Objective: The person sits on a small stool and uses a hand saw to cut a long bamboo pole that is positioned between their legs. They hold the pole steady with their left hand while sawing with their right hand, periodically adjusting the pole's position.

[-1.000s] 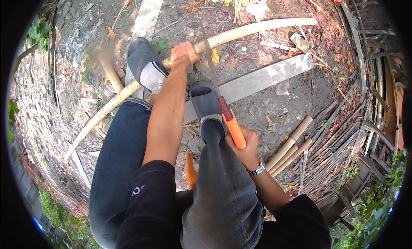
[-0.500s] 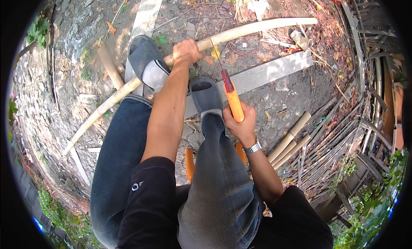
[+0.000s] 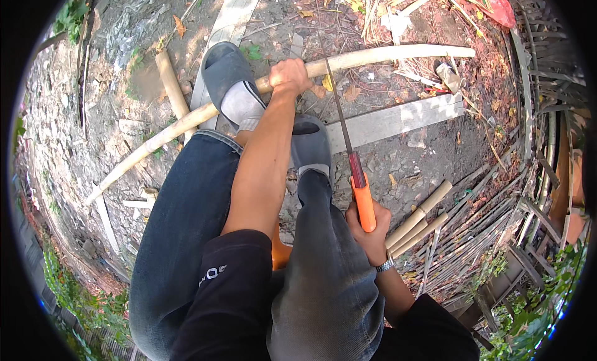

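My left hand (image 3: pixel 289 76) is closed around a long, slightly bent bamboo pole (image 3: pixel 398 52), just right of my left slipper (image 3: pixel 226 75). The pole passes beneath that foot and runs from lower left to upper right. In my right hand (image 3: pixel 370 229) is the orange handle of a hand saw (image 3: pixel 363 202). Its thin blade reaches up and away, crossing the pole a little right of my left hand. Whether the teeth bite into the pole cannot be made out. My right slipper (image 3: pixel 311 143) is planted on the ground between both hands.
A short thick pole (image 3: pixel 170 81) lies under the long one at left. Flat grey boards (image 3: pixel 404 121) rest on the dirt. At right are cut bamboo pieces (image 3: pixel 423 215) beside a heap of thin sticks (image 3: pixel 460 236). Part of an orange seat (image 3: pixel 281 252) shows below me.
My right hand has pulled the saw back toward me, so more blade shows on the near side of the pole. My left hand keeps its grip. The whole view has shifted slightly.
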The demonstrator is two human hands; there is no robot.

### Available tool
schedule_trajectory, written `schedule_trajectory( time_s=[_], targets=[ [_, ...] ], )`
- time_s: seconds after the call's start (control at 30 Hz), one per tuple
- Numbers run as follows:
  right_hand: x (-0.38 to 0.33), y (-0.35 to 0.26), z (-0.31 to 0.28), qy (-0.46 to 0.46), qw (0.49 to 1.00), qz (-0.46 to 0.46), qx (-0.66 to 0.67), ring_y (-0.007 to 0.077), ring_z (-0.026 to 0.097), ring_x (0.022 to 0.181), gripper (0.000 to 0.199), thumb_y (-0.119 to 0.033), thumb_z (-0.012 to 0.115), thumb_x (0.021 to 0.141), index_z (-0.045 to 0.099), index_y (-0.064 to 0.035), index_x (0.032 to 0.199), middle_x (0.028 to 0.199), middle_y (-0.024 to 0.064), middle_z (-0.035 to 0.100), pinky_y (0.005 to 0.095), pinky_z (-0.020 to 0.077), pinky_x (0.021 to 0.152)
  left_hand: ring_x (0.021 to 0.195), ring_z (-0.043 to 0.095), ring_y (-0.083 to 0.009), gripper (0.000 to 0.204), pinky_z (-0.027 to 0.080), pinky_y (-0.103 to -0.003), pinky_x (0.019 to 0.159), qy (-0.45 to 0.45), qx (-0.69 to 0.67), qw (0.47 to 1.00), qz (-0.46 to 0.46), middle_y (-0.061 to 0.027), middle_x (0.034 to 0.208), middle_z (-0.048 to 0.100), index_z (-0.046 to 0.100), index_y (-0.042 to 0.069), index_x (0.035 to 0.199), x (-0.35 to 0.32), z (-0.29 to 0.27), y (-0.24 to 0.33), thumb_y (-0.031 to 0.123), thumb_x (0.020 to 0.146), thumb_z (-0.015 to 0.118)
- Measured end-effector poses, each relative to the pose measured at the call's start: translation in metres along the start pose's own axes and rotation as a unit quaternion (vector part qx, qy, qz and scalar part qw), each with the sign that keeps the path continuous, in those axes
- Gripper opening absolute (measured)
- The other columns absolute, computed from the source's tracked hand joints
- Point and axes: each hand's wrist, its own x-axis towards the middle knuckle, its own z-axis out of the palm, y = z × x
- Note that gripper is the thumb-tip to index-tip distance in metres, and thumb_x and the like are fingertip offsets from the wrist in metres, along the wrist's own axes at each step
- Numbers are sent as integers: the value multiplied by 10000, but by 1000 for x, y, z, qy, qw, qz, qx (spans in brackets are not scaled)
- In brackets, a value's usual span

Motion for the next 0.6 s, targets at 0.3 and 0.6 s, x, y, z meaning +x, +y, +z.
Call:
schedule_trajectory(
  time_s=[0.3,0.6],
  targets=[
    [16,-6,11,17,998,-37,-42,95,531,513,47,-29,681,825,677,10,800,578,70,553,307,444,516,1113,744,-324,634,593,-418,956,15,7,1000,0,-188,1165,767,767,61,1165,-9,10,-1,535,753,851],
    [73,5,24,11,998,-29,-63,123,603,561,80,-62,712,823,680,10,819,625,86,602,313,484,566,1138,733,-313,613,592,-414,959,38,2,999,7,-163,1200,761,760,78,1169,-2,23,0,567,801,805]
  ],
)
